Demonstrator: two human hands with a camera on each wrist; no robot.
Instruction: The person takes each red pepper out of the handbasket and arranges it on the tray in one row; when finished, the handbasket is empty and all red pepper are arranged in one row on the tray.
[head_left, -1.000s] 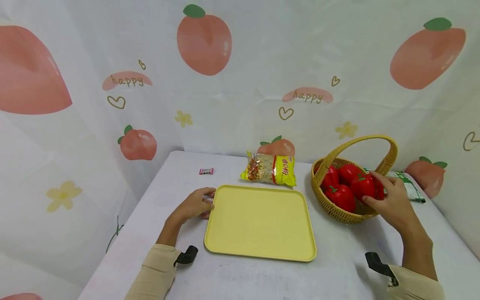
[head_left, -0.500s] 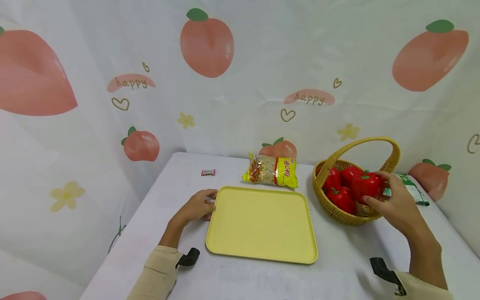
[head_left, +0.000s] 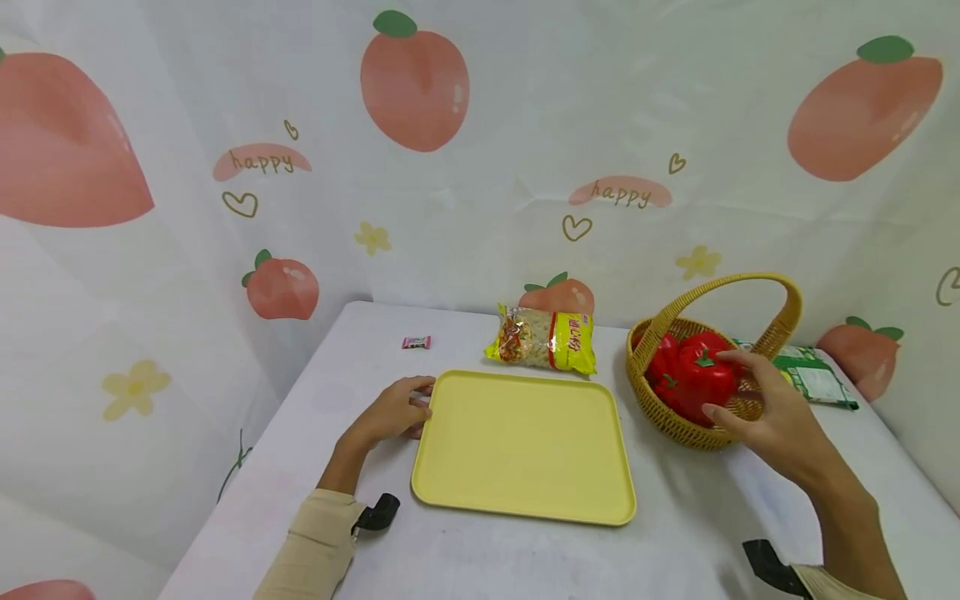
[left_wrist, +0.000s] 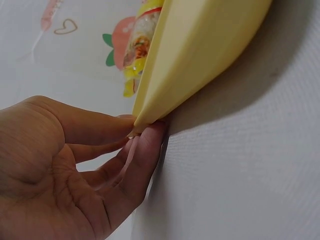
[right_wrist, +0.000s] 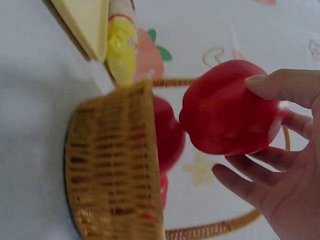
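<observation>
My left hand (head_left: 390,411) pinches the left rim of a yellow rectangular tray (head_left: 522,450), thumb on top and a finger beneath, as the left wrist view shows. My right hand (head_left: 783,429) grips a red bell pepper (right_wrist: 225,112) with a green stem, thumb on one side and fingers on the other. In the right wrist view this pepper is up above the rim of a woven basket (right_wrist: 112,160). Other red bell peppers (right_wrist: 166,135) lie in the basket, partly hidden by its wall and by the held one.
A yellow food packet (head_left: 542,340) lies behind the tray, a small pink-wrapped candy (head_left: 417,342) at the back left. Right of the basket is a green and white packet (head_left: 817,379). The basket's tall handle (head_left: 720,283) arches over it. A printed cloth (head_left: 480,192) hangs behind the table.
My right hand has lifted the bell pepper from the basket's right side and carried it slightly left, over the other peppers. The left hand and the tray have stayed put.
</observation>
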